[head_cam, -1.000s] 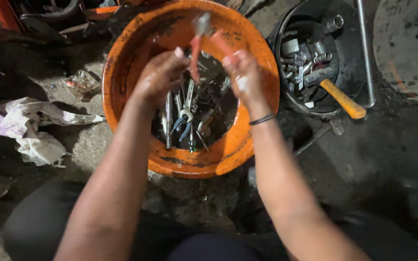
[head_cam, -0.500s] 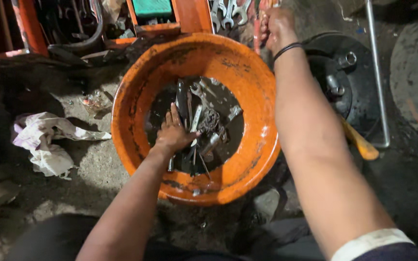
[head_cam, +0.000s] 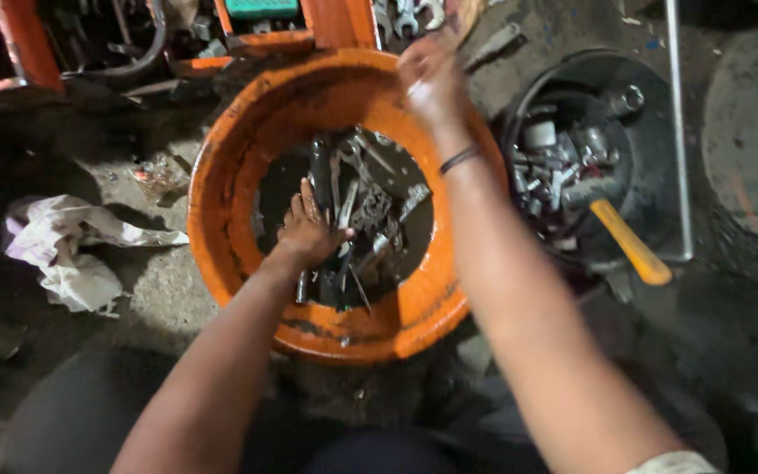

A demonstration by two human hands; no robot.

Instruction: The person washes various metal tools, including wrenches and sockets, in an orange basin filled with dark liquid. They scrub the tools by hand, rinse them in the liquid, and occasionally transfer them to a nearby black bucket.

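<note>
left hand [head_cam: 309,230]: fingers spread flat on tools [head_cam: 370,206] inside orange tub [head_cam: 221,211] | right hand [head_cam: 432,79]: blurred above tub's far rim, grip unclear, arm outstretched

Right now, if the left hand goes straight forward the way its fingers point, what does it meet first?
The left hand lies in the orange basin, fingers pointing to the far side. It would probably meet first the dark metal tools just ahead of its fingertips; depth is unclear.
</note>
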